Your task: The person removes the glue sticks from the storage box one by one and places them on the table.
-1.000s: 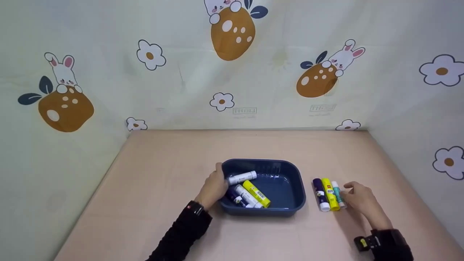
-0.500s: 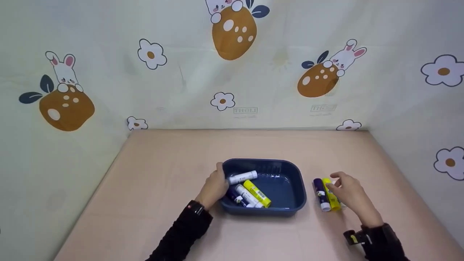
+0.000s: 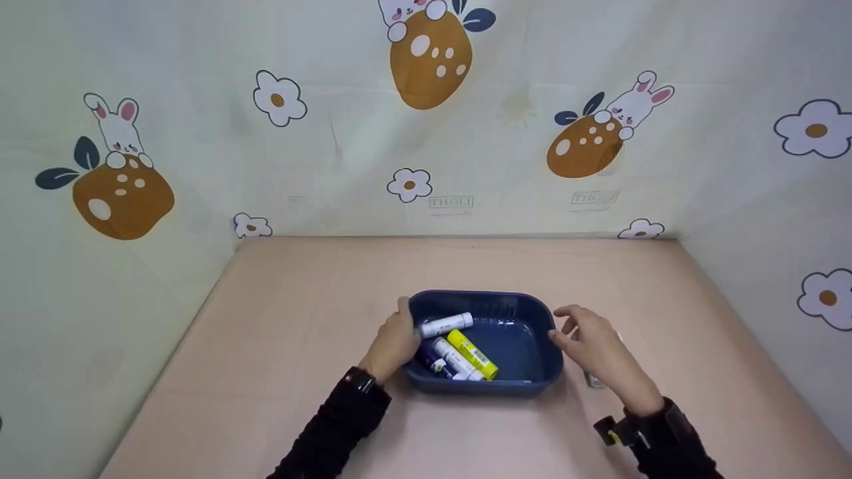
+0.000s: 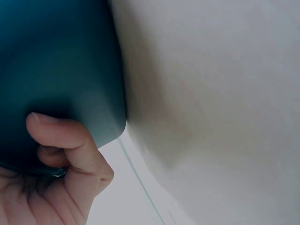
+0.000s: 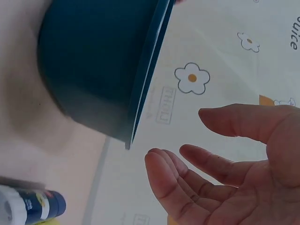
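A dark blue plastic basin [image 3: 476,389] stands at mid-table, holding several glue sticks: white ones, a yellow glue stick [image 3: 472,354] and a navy one [image 3: 436,364]. My left hand [image 3: 393,342] grips its left rim, fingers curled over the wall in the left wrist view. At the basin's right rim is my right hand [image 3: 599,349], fingers loosely bent and apart, holding nothing in the right wrist view. Under and beside it lie more glue sticks, mostly hidden in the head view; a navy glue stick with a white cap [image 5: 35,206] shows in the right wrist view, a yellow one behind it.
The pinkish-beige tabletop [image 3: 319,286] spreads around the basin. A pale cloth wall [image 3: 333,153] printed with rabbits, brown fruit and flowers encloses the back and both sides.
My right hand has moved left from the glue sticks on the table to the basin's right rim, now covering most of those sticks. My left hand keeps its hold on the basin.
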The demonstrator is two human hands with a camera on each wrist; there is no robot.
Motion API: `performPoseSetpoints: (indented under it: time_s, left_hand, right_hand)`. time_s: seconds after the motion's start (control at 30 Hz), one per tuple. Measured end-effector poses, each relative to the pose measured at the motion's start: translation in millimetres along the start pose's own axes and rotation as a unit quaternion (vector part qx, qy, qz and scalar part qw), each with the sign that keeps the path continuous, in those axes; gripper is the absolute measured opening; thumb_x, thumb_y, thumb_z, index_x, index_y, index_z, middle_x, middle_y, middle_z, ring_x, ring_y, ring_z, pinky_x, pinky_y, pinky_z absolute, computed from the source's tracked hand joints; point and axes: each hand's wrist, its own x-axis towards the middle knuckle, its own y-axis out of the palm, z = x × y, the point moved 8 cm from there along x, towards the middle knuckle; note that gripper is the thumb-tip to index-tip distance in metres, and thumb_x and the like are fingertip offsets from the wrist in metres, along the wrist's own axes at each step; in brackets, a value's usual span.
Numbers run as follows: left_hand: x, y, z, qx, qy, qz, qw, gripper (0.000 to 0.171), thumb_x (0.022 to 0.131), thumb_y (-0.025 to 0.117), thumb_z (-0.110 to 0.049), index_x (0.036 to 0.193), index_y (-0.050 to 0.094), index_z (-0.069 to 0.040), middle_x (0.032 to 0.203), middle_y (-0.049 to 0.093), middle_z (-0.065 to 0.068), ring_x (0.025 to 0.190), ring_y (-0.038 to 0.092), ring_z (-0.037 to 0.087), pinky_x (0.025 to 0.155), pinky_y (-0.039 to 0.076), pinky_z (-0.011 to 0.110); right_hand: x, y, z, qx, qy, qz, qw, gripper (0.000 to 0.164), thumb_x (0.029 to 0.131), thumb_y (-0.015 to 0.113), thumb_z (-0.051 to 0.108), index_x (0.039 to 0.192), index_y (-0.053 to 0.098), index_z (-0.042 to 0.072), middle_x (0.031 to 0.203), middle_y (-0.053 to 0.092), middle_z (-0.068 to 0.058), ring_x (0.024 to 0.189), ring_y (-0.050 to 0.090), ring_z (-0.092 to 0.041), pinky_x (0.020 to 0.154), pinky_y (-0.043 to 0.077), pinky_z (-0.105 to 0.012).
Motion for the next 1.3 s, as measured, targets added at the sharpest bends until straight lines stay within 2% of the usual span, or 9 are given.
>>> performPoseSetpoints:
  time_s: [0.3,0.4,0.57,0.77,0.9,0.97,1.03,1.2,1.3]
  left_hand:
    - [-0.3,0.1,0.6,-0.008,-0.009,0.003,0.9999,0.047,0.081,0.052,-0.002,0.125,0.033,0.001,0.096,0.061,0.025,0.083,0.061,0.037,0.070,0.049,0.049]
    - [-0.1,0.2,0.5,-0.012,-0.009,0.003,0.9999,0.048,0.081,0.051,-0.001,0.125,0.033,0.002,0.096,0.061,0.026,0.084,0.061,0.038,0.071,0.049,0.050]
    - [-0.2,0.2,0.5,-0.014,-0.009,0.005,0.9999,0.048,0.081,0.051,-0.001,0.125,0.033,0.001,0.096,0.061,0.026,0.083,0.061,0.038,0.071,0.049,0.050]
    - [-0.7,-0.6,-0.4,-0.006,0.004,-0.004,1.0000,0.047,0.080,0.052,-0.001,0.123,0.034,0.003,0.092,0.061,0.025,0.079,0.062,0.038,0.066,0.049,0.048]
    - [-1.7,-1.1,-2.5,0.003,0.012,-0.005,0.9999,0.045,0.080,0.052,0.000,0.120,0.034,0.003,0.089,0.062,0.024,0.075,0.062,0.036,0.062,0.049,0.047]
    - [-1.3,-0.6,-1.7,0.002,0.006,-0.001,1.0000,0.045,0.080,0.052,0.000,0.121,0.033,0.002,0.091,0.062,0.024,0.077,0.062,0.036,0.064,0.049,0.046]
    - [-0.7,-0.5,-1.5,-0.001,0.000,0.000,1.0000,0.046,0.080,0.052,0.000,0.122,0.033,0.002,0.092,0.062,0.024,0.079,0.062,0.036,0.066,0.049,0.047]
    - [0.0,-1.2,-1.3,-0.006,-0.005,-0.002,1.0000,0.045,0.080,0.052,0.000,0.121,0.034,0.001,0.093,0.061,0.025,0.080,0.062,0.038,0.067,0.049,0.049]
    - [-0.1,-1.6,-0.5,-0.005,-0.009,-0.001,0.9999,0.044,0.081,0.052,-0.001,0.121,0.035,0.001,0.094,0.061,0.024,0.080,0.062,0.037,0.066,0.049,0.048]
  right_hand:
    - [3.5,35.6,35.7,0.008,-0.003,0.043,0.999,0.037,0.082,0.067,0.013,0.116,0.059,0.002,0.080,0.055,-0.002,0.069,0.049,-0.013,0.060,0.043,-0.025]
    - [3.3,48.7,47.4,0.007,-0.019,0.057,0.998,0.034,0.082,0.068,0.013,0.113,0.060,0.004,0.083,0.055,-0.001,0.071,0.050,-0.012,0.061,0.044,-0.025]
    - [4.4,70.8,64.9,0.015,-0.074,0.074,0.994,0.028,0.081,0.067,0.009,0.107,0.062,0.001,0.086,0.058,-0.004,0.074,0.051,-0.012,0.062,0.044,-0.024]
    - [11.4,95.7,74.5,0.044,-0.122,0.099,0.987,0.025,0.079,0.065,0.005,0.102,0.064,-0.005,0.080,0.062,-0.006,0.067,0.055,-0.011,0.059,0.046,-0.022]
    - [16.8,109.1,73.8,0.080,-0.118,0.130,0.981,0.027,0.079,0.063,0.002,0.104,0.063,-0.008,0.077,0.064,-0.007,0.057,0.056,-0.008,0.052,0.046,-0.020]
    - [18.3,114.3,73.4,0.088,-0.113,0.143,0.979,0.028,0.079,0.063,0.002,0.105,0.063,-0.009,0.077,0.065,-0.008,0.057,0.056,-0.008,0.052,0.046,-0.020]
    - [19.6,117.5,74.5,0.075,-0.116,0.147,0.979,0.025,0.078,0.063,0.002,0.101,0.065,-0.007,0.075,0.063,-0.005,0.057,0.053,-0.008,0.050,0.043,-0.020]
    - [20.3,122.0,81.3,0.017,-0.142,0.140,0.980,0.003,0.074,0.066,0.004,0.076,0.064,0.002,0.063,0.049,0.004,0.055,0.043,-0.008,0.047,0.032,-0.020]
    - [20.4,124.5,83.5,-0.006,-0.147,0.137,0.980,0.003,0.072,0.066,0.003,0.074,0.064,0.004,0.063,0.048,0.005,0.055,0.043,-0.009,0.047,0.033,-0.022]
